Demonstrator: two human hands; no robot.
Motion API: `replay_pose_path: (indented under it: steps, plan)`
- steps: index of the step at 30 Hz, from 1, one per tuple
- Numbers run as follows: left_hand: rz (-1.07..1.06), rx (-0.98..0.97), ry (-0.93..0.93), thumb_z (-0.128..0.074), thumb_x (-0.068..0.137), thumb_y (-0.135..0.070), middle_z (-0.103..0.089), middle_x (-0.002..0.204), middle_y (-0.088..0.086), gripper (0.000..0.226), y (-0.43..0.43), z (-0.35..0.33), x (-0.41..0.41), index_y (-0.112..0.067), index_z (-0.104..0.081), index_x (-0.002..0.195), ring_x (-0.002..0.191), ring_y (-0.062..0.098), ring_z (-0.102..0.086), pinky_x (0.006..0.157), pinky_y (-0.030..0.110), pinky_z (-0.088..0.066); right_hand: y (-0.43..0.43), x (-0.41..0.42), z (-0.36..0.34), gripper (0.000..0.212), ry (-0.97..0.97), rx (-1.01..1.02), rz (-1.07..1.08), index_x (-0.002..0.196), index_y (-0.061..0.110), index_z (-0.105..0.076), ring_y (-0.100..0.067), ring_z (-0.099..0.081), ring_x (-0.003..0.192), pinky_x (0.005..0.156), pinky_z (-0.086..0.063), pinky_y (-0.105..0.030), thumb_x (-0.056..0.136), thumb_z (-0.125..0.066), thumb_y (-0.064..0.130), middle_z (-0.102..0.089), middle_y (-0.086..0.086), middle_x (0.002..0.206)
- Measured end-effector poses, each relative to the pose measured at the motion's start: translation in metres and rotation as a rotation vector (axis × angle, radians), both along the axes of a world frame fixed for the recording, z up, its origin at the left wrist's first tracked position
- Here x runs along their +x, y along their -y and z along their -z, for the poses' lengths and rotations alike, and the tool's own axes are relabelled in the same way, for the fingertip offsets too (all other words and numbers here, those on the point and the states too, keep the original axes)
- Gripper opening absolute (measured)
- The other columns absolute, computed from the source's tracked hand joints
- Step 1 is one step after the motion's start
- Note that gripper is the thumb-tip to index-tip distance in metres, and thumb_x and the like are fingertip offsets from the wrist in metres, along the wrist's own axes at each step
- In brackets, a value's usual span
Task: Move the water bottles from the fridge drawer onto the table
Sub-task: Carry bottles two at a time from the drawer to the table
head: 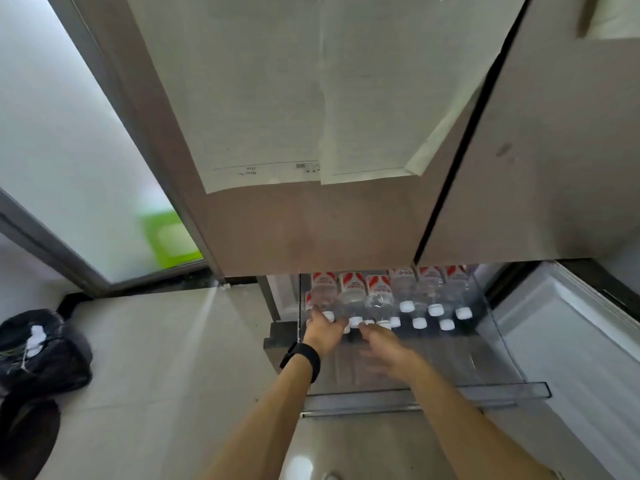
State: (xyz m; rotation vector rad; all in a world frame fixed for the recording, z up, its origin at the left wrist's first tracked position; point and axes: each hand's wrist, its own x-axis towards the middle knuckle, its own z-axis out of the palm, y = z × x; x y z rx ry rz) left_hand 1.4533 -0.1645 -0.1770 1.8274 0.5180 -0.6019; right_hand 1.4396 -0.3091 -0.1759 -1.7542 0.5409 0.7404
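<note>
Two bare forearms come up from the bottom edge and reach forward and down into the open drawer [502, 389]. The left hand [323, 332], with a dark watch [304, 358] on its wrist, lies at the drawer's far left corner, fingers curled around the neck end of a bottle [323, 297] just behind its white cap. The right hand [388, 351] is blurred; it lies palm down just beside the left, fingers stretched toward the caps of the next bottles, and whether it grips anything cannot be told. The bottles [405, 296] lie on their sides in rows across the far half of the drawer, white caps toward the camera, red-and-white labels behind. Their far ends are hidden under the fridge door [311, 220], which carries taped papers [277, 98]. The drawer's near half is bare clear plastic. A dark bag [41, 348] sits on the floor at left.
</note>
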Motion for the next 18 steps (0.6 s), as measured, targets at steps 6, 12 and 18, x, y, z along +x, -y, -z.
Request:
replay_pose_path:
  steps: [6, 12, 18]
  plan:
    - [-0.113, -0.014, -0.092, -0.049, 0.084, -0.049, -0.061, 0.127, 0.023, 0.070, 0.001, 0.043, 0.032, -0.002, -0.043, 0.136, 0.106, 0.042, -0.063, 0.084, 0.049, -0.054, -0.016, 0.022, 0.012, 0.022, -0.086, 0.287, 0.318, 0.119, 0.020, -0.058, -0.019, -0.065, 0.104, 0.091, -0.054, -0.042, 0.105, -0.049, 0.033, -0.064, -0.004, 0.121]
    - [-0.254, -0.098, -0.047, -0.054, 0.089, -0.051, -0.072, 0.094, 0.016, 0.063, -0.003, 0.059, 0.039, -0.002, -0.051, 0.128, 0.088, 0.034, -0.072, 0.078, 0.050, -0.061, -0.021, 0.030, 0.017, 0.026, -0.075, 0.336, 0.370, 0.121, 0.016, -0.060, -0.016, -0.063, 0.086, 0.095, -0.054, -0.043, 0.104, -0.051, 0.034, -0.066, -0.004, 0.099]
    - [-0.147, 0.075, 0.012, -0.038, 0.102, -0.054, -0.070, 0.085, 0.010, 0.059, -0.001, -0.016, 0.003, -0.002, -0.062, 0.111, 0.076, 0.027, -0.068, 0.066, 0.035, -0.060, 0.003, -0.003, -0.009, 0.028, -0.070, 0.496, 0.263, 0.100, 0.009, -0.061, -0.019, -0.057, 0.063, 0.063, -0.051, -0.035, 0.102, -0.053, 0.037, -0.060, -0.008, 0.077]
